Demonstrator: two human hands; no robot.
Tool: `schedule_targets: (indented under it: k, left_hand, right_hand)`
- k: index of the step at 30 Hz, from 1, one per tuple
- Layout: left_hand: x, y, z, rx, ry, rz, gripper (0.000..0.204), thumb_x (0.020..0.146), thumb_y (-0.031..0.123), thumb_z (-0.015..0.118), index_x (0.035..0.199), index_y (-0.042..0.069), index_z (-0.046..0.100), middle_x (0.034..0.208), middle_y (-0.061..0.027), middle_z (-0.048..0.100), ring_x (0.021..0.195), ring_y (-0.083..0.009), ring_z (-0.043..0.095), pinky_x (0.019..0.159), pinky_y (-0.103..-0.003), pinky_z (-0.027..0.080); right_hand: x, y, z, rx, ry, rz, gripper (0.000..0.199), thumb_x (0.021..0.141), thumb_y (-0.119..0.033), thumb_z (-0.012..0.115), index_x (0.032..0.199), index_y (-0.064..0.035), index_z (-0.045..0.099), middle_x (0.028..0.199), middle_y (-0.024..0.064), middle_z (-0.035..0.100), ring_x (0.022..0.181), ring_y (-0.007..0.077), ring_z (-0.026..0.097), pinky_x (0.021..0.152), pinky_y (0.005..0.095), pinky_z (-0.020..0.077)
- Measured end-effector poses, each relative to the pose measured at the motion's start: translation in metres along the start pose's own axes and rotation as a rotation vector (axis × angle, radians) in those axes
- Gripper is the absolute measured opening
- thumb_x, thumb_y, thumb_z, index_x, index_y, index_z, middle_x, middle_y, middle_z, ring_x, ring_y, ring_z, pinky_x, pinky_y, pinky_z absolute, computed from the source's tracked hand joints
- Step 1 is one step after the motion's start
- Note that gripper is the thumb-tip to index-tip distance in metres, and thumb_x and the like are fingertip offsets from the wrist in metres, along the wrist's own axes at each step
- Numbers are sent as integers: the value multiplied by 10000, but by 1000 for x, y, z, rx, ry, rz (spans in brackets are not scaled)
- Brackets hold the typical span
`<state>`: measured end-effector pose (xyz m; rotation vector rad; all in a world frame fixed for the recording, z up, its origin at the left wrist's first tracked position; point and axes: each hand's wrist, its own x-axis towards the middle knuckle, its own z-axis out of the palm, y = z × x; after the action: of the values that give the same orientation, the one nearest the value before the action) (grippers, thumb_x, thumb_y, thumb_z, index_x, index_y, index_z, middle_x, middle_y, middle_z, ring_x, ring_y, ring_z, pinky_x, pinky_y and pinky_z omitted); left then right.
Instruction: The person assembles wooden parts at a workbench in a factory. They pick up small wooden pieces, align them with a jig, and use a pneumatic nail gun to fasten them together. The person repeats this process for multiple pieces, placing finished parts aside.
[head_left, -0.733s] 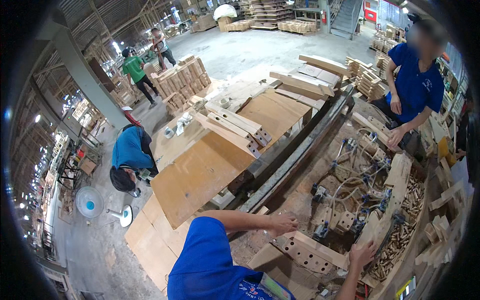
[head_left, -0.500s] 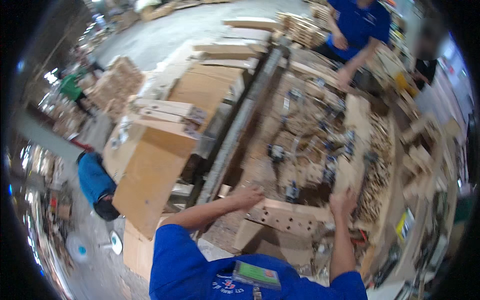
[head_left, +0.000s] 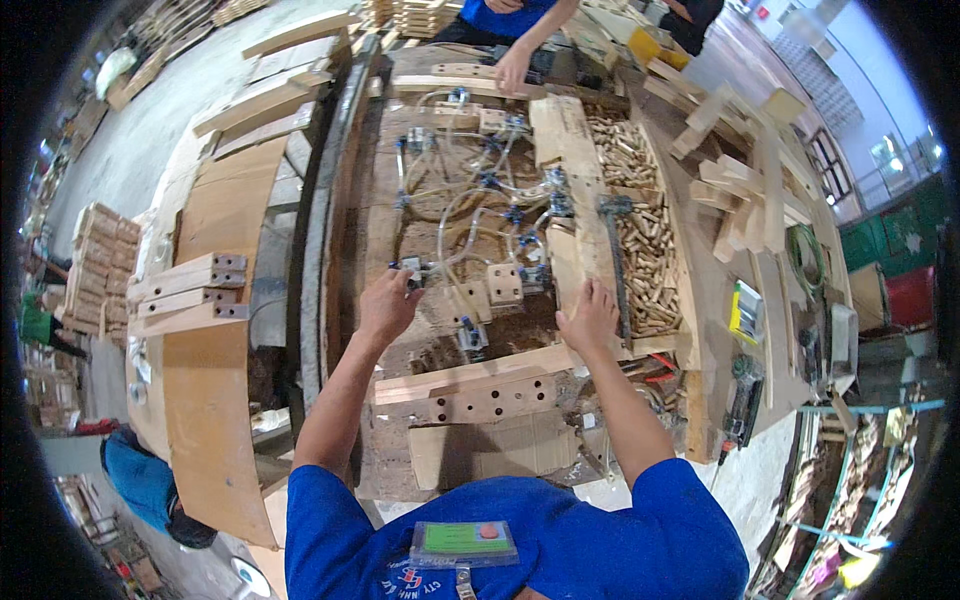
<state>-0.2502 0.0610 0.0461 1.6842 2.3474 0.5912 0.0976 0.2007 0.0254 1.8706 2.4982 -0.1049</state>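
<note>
My left hand (head_left: 388, 304) is at the left side of the wooden jig, its fingers curled at a small metal pneumatic valve (head_left: 412, 266) with blue fittings. My right hand (head_left: 590, 318) rests with its fingers apart on the near end of a pale wooden board (head_left: 568, 262). Clear air hoses (head_left: 442, 232) loop between small cylinders and drilled wooden blocks (head_left: 504, 284) in the jig. In front of my hands lie a long wooden strip (head_left: 455, 374) and a wooden bar with drilled holes (head_left: 520, 396).
A trough of wooden dowels (head_left: 650, 250) runs along the right. Past it lie loose wood pieces (head_left: 740, 190) and a black power tool (head_left: 742, 405). Drilled wooden bars (head_left: 190, 290) lie on a panel at left. Across the bench, a co-worker's hand (head_left: 514, 68) reaches to the jig.
My left hand has left the wooden strip's end and moved forward to the valve. My right hand stays at the pale board. The whole view has turned.
</note>
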Motion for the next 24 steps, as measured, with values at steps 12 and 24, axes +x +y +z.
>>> schedule_targets:
  k: [12,24]
  left_hand:
    - [26,-18,7,19,-43,-49,247,950,317,684,1085,116,729,1061,-130,745,1004,-366,700,845,-476,549]
    - [-56,4,23,-123,101,-180,204,942,231,701,1040,52,708,958,-178,707,906,-385,684,791,-490,534]
  right_hand:
    - [-3,-2,-4,13,-42,0,904,836,-398,781,1533,21,387,1612,148,331,1482,374,307,1193,536,299]
    - [-145,139,-45,456,131,236,586,889,-324,730,1369,-17,592,1246,246,661,1198,425,602,1041,494,468]
